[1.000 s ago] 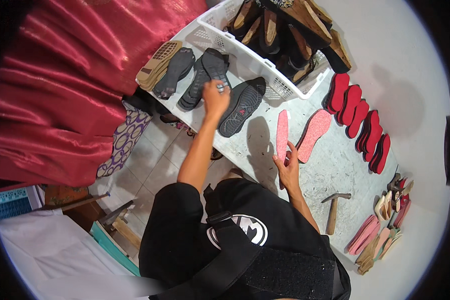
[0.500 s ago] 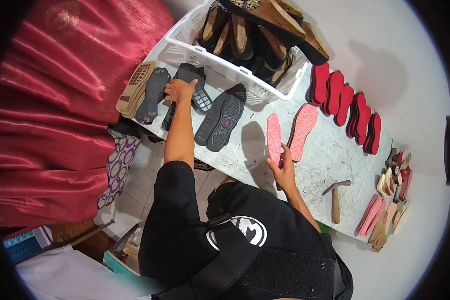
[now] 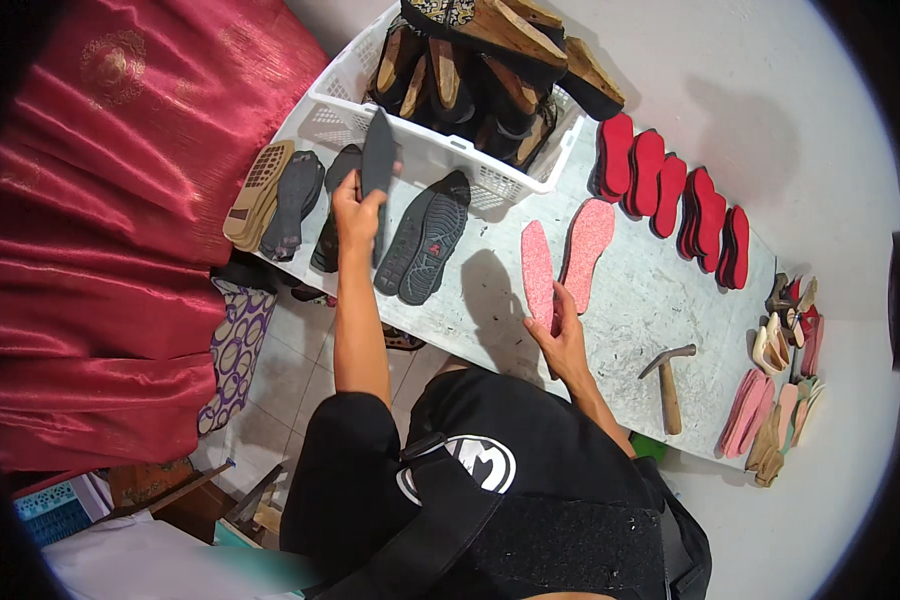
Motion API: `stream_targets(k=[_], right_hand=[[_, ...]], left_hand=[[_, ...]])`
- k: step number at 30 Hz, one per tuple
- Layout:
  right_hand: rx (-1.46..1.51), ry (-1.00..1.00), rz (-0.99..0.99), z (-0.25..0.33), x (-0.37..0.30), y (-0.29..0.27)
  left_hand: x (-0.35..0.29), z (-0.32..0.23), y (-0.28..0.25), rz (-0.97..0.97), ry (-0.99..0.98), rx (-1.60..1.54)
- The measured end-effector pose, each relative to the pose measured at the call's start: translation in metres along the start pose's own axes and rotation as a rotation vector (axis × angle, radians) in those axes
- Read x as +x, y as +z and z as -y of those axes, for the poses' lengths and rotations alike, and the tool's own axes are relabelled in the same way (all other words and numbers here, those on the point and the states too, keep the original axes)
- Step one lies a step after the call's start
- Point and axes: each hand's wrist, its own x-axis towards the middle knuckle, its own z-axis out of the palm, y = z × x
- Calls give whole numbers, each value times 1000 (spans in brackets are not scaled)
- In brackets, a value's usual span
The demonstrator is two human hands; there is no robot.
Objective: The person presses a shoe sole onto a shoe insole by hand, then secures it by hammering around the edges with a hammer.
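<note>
My left hand [image 3: 354, 207] grips a black shoe sole [image 3: 377, 150], held tilted up off the table with its narrow end toward the crate. Beneath and beside that hand lie more dark soles [image 3: 327, 240]. To its right, a pair of black ridged soles [image 3: 427, 238] lies on the tabletop. My right hand [image 3: 564, 340] is closed around the lower end of a pink speckled insole [image 3: 537, 268], which is raised on its edge. A second pink speckled insole [image 3: 589, 245] lies flat just beyond it.
A white plastic crate [image 3: 460, 150] full of shoes on wooden forms stands at the back. Red insoles [image 3: 646, 173] line the wall side. A hammer [image 3: 668, 388] lies at right, near pink insoles [image 3: 745, 412]. Beige soles [image 3: 259, 195] and grey soles [image 3: 293, 205] sit at the left end.
My left hand has taken hold of a black sole and lifted it from the pile, tilting it upright. My right hand still holds the pink insole, almost unmoved.
</note>
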Motion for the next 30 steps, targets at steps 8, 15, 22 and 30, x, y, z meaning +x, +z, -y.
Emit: stream_targets(k=[8, 15, 22, 30], right_hand=[[302, -219, -124, 68, -16, -56], [734, -331, -135, 56, -49, -113], [1007, -333, -88, -2, -83, -171], [672, -328, -379, -17, -118, -209]], left_hand=[[-85, -65, 144, 530, -228, -691], [-120, -41, 251, 799, -467, -893], [-178, -77, 349, 853, -262, -303], [-232, -65, 415, 957, -239, -276]])
